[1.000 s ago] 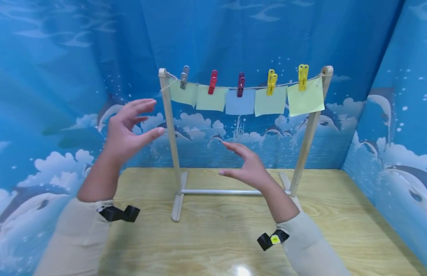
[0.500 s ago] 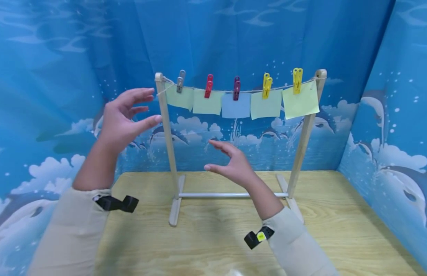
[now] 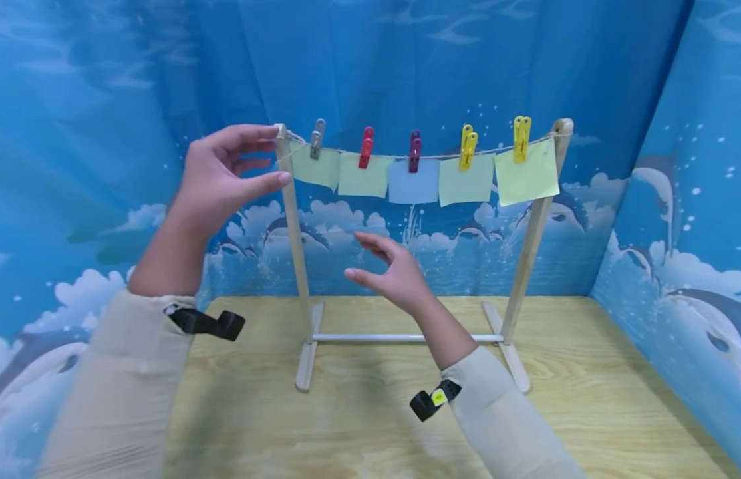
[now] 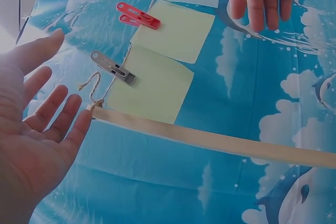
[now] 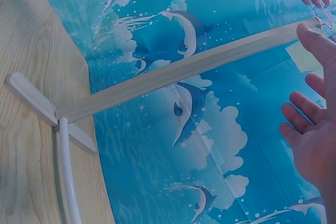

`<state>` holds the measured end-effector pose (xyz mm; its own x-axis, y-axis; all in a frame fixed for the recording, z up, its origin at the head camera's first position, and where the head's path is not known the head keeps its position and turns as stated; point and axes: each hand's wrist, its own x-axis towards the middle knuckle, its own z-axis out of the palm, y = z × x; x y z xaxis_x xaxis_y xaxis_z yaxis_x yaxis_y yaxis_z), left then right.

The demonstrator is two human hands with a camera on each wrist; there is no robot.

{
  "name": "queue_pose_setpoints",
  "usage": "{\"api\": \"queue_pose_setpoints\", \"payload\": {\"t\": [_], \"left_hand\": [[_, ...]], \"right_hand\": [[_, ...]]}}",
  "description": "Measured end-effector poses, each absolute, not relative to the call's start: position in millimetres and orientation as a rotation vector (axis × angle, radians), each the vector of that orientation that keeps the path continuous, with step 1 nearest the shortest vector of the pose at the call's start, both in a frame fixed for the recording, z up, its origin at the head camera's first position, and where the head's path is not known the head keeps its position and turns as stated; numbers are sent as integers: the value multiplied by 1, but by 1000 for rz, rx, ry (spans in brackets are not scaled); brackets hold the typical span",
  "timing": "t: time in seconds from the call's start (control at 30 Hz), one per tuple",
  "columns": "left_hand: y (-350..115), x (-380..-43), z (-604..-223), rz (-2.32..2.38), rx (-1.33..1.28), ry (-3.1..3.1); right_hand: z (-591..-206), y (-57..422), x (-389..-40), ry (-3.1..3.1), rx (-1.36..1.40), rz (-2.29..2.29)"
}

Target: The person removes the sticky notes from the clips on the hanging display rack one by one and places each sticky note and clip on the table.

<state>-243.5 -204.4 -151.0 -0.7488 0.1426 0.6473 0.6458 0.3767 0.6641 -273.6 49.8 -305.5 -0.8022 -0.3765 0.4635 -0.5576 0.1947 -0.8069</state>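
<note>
From here I have the left hand point(image 3: 210, 174) raised near the top of the left wooden post point(image 3: 298, 253), thumb and fingers apart; the right hand point(image 3: 396, 274), likewise parted, hovers lower than the hanging blue note point(image 3: 414, 186)

Paper notes point(image 3: 413, 182) in a row on a string point(image 3: 447, 156) between two posts point(image 3: 531, 253) on a table point(image 3: 346, 426), curtain point(image 3: 346, 60) behind.

Wide gap below papers point(image 3: 414, 183), above crossbar point(image 3: 370, 338); left post point(image 3: 298, 246) (beside left grip point(image 3: 213, 174)) in way.
</note>
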Motion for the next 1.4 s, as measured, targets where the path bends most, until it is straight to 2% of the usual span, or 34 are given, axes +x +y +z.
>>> {"api": "queue_pose_setpoints", "payload": {"t": [0.77,1.4], "left_hand": [[-185,-263,-108,-1137,-583,-2497],[-171,-282,-87,-984,-538,-2672]], "right_hand": [[-292,20,-297,-2124,697,2014],[-272,-26,-332,-1801,519,2400]]}}
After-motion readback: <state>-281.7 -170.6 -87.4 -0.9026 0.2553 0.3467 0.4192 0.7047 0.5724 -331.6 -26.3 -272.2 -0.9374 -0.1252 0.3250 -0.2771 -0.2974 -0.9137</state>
